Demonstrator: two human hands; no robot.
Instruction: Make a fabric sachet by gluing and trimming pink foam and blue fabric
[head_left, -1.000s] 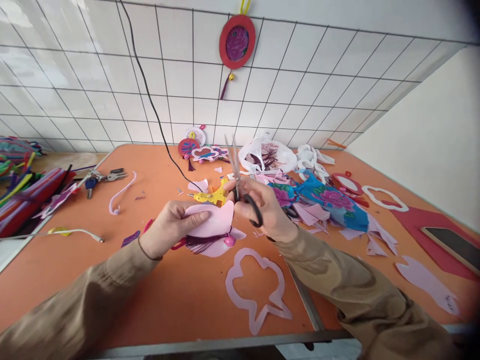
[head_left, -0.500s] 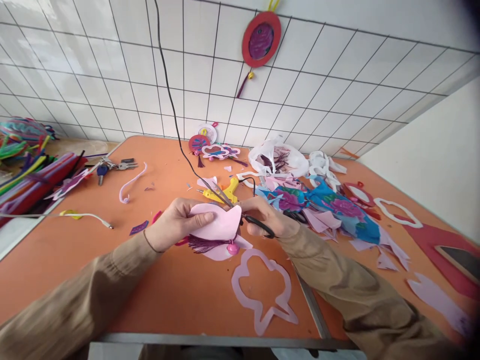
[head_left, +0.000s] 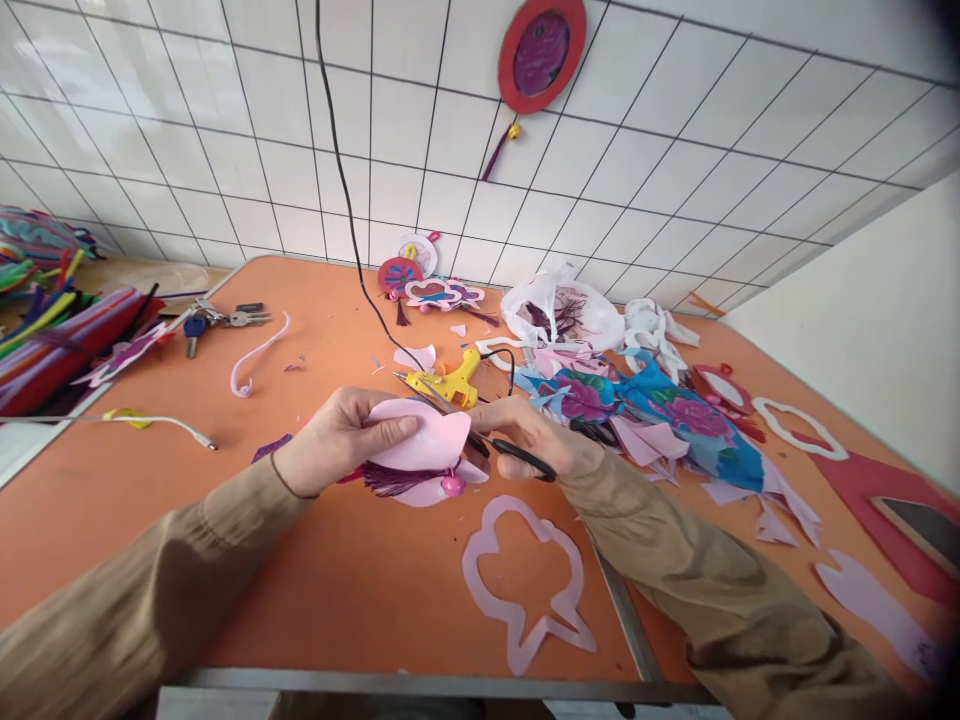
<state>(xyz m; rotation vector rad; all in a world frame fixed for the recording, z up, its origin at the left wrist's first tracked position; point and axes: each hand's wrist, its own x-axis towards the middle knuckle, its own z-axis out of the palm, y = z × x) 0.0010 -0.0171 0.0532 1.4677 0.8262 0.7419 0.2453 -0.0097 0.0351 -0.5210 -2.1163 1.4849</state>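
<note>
My left hand (head_left: 337,440) pinches a pink felt-like piece (head_left: 420,435), thumb on top. Below that piece hang a dark purple tassel (head_left: 397,478) and a shiny pink bead (head_left: 452,485), with more pink material underneath. Black-handled scissors (head_left: 521,457) are gripped in my right hand (head_left: 536,435). Their blades point up and left, along the far edge of the pink piece, and are partly hidden by it. Just beyond both hands lies a yellow glue gun (head_left: 450,380). A pink cut-out outline (head_left: 487,570) rests flat on the orange table (head_left: 337,590) nearer to me.
Right of my hands are blue floral fabric (head_left: 675,410), pink scraps (head_left: 649,440) and a white plastic bag (head_left: 562,310). Keys (head_left: 240,316) and pipe cleaners (head_left: 75,345) lie left. A black cord (head_left: 341,180) hangs down to the table. A red round ornament (head_left: 541,55) hangs on the tiled wall.
Both hands have shifted slightly left with the pink piece and scissors. The scissor handles have spread apart, and the blades sit lower along the piece's edge. The camera view has tilted slightly.
</note>
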